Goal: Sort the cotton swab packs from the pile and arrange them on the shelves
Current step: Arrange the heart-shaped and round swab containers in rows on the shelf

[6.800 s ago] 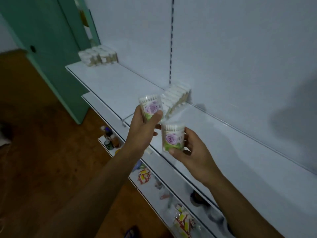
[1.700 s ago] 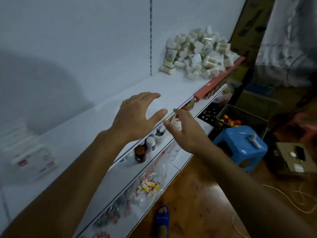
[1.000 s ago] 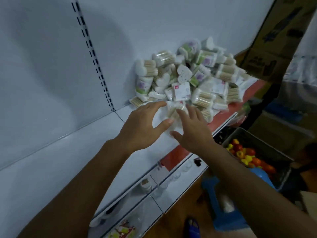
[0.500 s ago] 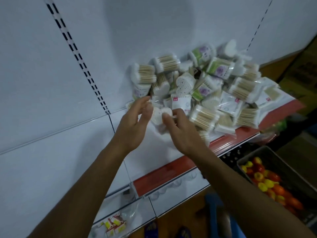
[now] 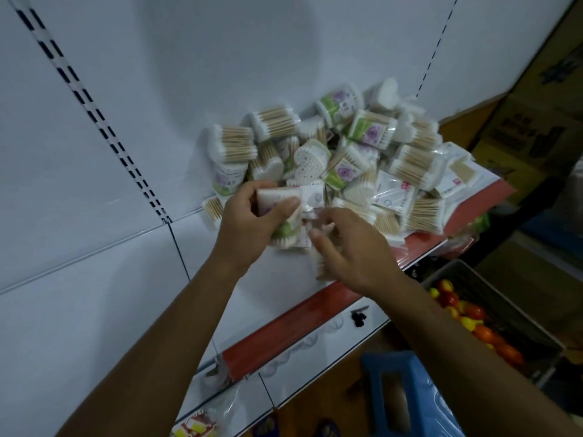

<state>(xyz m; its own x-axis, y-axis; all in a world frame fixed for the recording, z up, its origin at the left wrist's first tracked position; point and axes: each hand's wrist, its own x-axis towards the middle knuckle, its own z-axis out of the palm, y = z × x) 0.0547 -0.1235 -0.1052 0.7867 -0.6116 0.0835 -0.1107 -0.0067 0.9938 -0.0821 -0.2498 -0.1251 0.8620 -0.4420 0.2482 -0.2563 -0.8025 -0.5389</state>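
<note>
A pile of cotton swab packs (image 5: 362, 162) lies on the white shelf (image 5: 94, 304) against the back wall: round tubs with purple rose labels, heart-shaped boxes and flat clear bags. My left hand (image 5: 249, 228) grips a rose-label swab tub (image 5: 277, 209) at the pile's near left edge, thumb across its side. My right hand (image 5: 350, 247) hovers beside it, fingers spread and blurred, over a flat pack (image 5: 304, 236); whether it holds anything is unclear.
A red price strip (image 5: 284, 335) runs along the shelf's front edge. Below are a lower shelf (image 5: 315, 373) with small packets, a blue plastic stool (image 5: 407, 395) and a dark crate of red and yellow items (image 5: 473, 320). Cardboard boxes (image 5: 520, 137) stand at right.
The view turned from the far shelf end to the pile and closed in. Both hands came empty, reached in, and my left hand closed on a rose-label tub.
</note>
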